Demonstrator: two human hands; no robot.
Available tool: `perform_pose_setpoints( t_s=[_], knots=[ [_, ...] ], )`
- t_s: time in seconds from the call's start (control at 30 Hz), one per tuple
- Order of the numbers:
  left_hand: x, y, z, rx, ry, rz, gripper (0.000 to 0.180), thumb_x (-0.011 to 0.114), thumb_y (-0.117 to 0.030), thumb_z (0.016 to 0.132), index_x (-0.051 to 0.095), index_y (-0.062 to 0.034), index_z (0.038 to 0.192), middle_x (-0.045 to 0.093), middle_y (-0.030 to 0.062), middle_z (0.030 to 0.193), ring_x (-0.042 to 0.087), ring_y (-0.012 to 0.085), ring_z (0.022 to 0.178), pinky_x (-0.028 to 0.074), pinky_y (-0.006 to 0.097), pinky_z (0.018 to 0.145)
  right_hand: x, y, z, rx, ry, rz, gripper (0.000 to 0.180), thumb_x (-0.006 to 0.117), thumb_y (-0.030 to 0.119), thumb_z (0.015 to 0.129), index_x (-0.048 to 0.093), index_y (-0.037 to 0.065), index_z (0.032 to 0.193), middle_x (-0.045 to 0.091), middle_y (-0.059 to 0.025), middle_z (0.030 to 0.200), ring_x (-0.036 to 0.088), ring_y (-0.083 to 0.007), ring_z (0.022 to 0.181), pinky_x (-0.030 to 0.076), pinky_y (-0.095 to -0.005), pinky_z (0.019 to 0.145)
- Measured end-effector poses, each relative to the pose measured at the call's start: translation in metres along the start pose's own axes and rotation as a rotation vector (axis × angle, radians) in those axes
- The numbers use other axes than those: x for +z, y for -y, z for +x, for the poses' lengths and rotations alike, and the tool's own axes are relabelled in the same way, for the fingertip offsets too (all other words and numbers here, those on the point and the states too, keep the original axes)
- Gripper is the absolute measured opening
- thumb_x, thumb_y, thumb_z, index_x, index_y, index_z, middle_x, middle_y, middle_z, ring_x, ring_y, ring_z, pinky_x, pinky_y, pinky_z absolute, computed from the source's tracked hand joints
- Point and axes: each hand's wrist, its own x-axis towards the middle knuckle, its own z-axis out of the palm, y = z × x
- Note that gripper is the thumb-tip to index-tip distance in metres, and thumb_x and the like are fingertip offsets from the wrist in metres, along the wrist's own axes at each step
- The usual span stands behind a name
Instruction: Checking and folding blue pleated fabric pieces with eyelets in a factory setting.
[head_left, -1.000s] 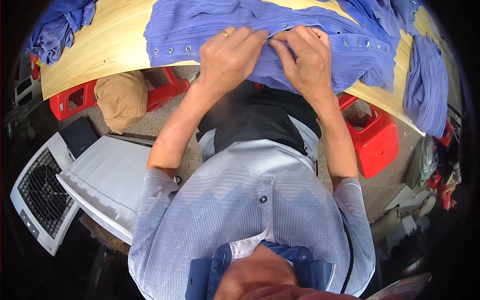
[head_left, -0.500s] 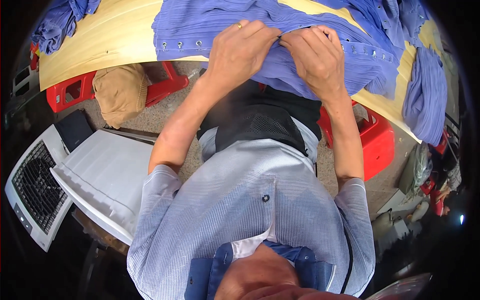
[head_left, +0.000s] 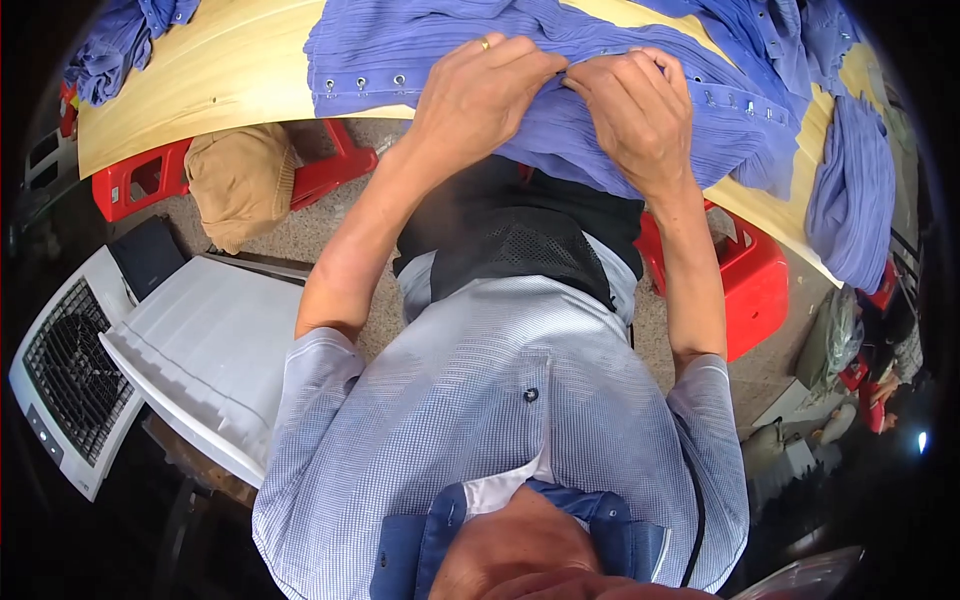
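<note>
A violet-blue pleated garment (head_left: 565, 145) lies spread over the near edge of the table. Metal ring fasteners (head_left: 361, 83) run along its band on the left, and more fasteners (head_left: 748, 107) show on the right. My left hand (head_left: 487, 92), with a ring on one finger, pinches the band near the garment's middle. Right beside it, my right hand (head_left: 637, 112) pinches the same band, the fingertips of both hands almost meeting. A small dark spot shows between the fingertips; what it is I cannot make out.
The pale yellow tabletop (head_left: 240, 70) carries more blue garments (head_left: 130, 45) at the far left and a hanging one (head_left: 850, 190) at the right. Red stools (head_left: 745, 290) stand below, one with a tan cloth item (head_left: 240, 185). A white fan-like appliance (head_left: 85, 370) is at lower left.
Both hands stay pinched on the band and have shifted only slightly. The garment's left part sits a little farther from me.
</note>
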Motion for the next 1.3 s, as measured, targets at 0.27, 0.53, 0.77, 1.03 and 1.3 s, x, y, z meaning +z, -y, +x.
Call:
perform_pose_setpoints(
  t_s=[0.27,0.53,0.77,1.03,1.3],
  knots=[
    [-0.011,-0.014,0.007,-0.033,0.070,-0.008,0.022,0.079,-0.019,0.097,0.078,-0.0118,0.118,0.068,0.0055,0.092,0.066,0.0310,0.088,0.054,0.043,0.080,-0.003,0.001,-0.002,-0.103,-0.042,-0.125,0.022,0.076,0.014,0.085,0.077,0.009,0.107,0.073,-0.0006,0.103,0.069,-0.0184,0.091,0.053,-0.0390,0.093],
    [0.010,-0.002,-0.002,0.017,-0.014,0.184,0.032,0.078,-0.018,0.090,0.080,-0.0167,0.122,0.068,0.0002,0.096,0.065,0.0250,0.086,0.054,0.040,0.073,-0.005,-0.002,-0.003,-0.098,0.024,-0.071,0.025,0.075,0.012,0.084,0.077,0.008,0.109,0.074,-0.0020,0.105,0.072,-0.0207,0.092,0.054,-0.0378,0.086],
    [-0.001,0.000,-0.011,0.195,-0.156,0.364,0.041,0.071,-0.018,0.082,0.086,-0.0184,0.120,0.068,-0.0025,0.101,0.063,0.0183,0.082,0.053,0.034,0.067,-0.016,0.009,-0.018,0.170,0.021,0.022,0.023,0.078,0.001,0.086,0.077,0.007,0.108,0.075,-0.0038,0.104,0.072,-0.0229,0.091,0.054,-0.0371,0.082],
    [-0.013,-0.019,-0.018,0.081,-0.036,0.216,0.038,0.091,-0.003,0.082,0.086,-0.0091,0.118,0.070,0.0024,0.094,0.066,0.0208,0.082,0.054,0.036,0.072,-0.024,0.010,-0.022,0.112,-0.011,-0.098,0.018,0.079,0.001,0.088,0.076,0.007,0.104,0.075,-0.0017,0.102,0.072,-0.0209,0.091,0.050,-0.0376,0.085],
    [-0.029,-0.001,-0.037,0.114,-0.051,0.215,0.042,0.092,-0.008,0.082,0.082,-0.0076,0.123,0.076,0.0057,0.112,0.072,0.0256,0.100,0.057,0.040,0.088,-0.040,0.015,-0.032,0.196,0.096,0.034,0.022,0.083,0.004,0.087,0.078,0.007,0.109,0.075,-0.0058,0.114,0.071,-0.0255,0.104,0.051,-0.0413,0.094]
  ],
)
